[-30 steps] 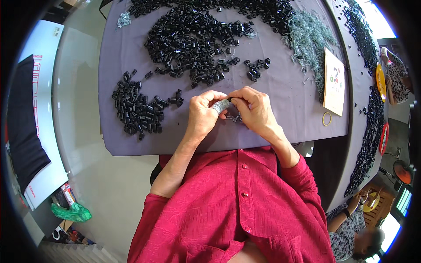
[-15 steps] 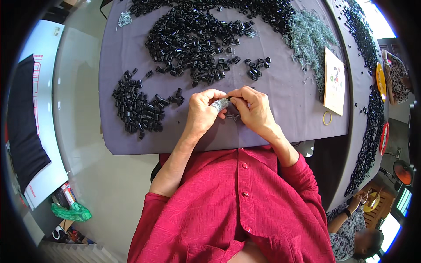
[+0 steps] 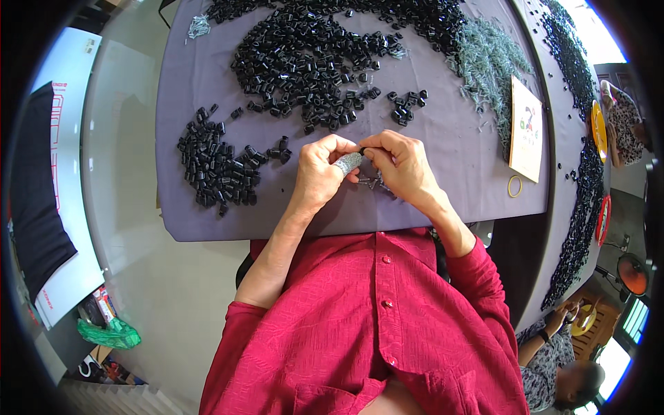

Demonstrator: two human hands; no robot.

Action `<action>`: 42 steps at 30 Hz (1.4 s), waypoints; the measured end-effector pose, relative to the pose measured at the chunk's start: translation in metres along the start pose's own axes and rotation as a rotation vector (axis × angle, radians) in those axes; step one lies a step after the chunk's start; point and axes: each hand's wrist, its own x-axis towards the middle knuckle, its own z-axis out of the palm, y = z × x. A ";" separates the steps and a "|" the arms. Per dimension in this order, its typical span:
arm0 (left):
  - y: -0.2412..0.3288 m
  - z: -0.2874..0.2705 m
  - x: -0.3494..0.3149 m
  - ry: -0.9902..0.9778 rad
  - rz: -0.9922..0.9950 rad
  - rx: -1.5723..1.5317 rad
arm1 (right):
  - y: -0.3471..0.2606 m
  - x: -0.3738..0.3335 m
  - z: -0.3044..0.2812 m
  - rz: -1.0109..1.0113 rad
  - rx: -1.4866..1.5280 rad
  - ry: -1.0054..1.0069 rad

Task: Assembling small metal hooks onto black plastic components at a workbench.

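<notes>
Over the near part of the cloth-covered table, both hands meet fingertip to fingertip. A small black piece [image 3: 362, 151] shows between them, mostly hidden by the fingers. My left hand [image 3: 318, 167] is closed in a pinch on one side of it, its thumb wrapped in a silvery-grey covering [image 3: 348, 163]. My right hand [image 3: 407, 166] pinches the other side with thumb and forefinger. Below the fingertips, several small screws [image 3: 374, 183] lie on the cloth, partly covered by the right hand. A heap of black plastic pieces [image 3: 218, 169] lies to the left.
A larger heap of black pieces [image 3: 297, 72] spreads farther back, with a small cluster [image 3: 407, 107] nearer. Many clear-grey screws [image 3: 492, 66] are piled at back right. A booklet [image 3: 527, 131] and yellow ring [image 3: 514, 186] lie on the right. Another person [image 3: 553, 360] sits lower right.
My right hand has shifted slightly up, and more of the screws beneath it show. Both hands stay together at the black piece.
</notes>
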 end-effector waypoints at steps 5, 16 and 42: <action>-0.004 0.000 0.001 0.010 0.024 -0.053 | -0.003 0.000 -0.001 -0.053 -0.032 0.017; -0.006 -0.001 0.000 -0.006 0.026 -0.022 | 0.001 0.003 -0.003 -0.180 -0.130 -0.039; -0.006 -0.002 0.000 0.016 0.001 -0.034 | 0.006 -0.001 -0.004 -0.051 -0.068 -0.028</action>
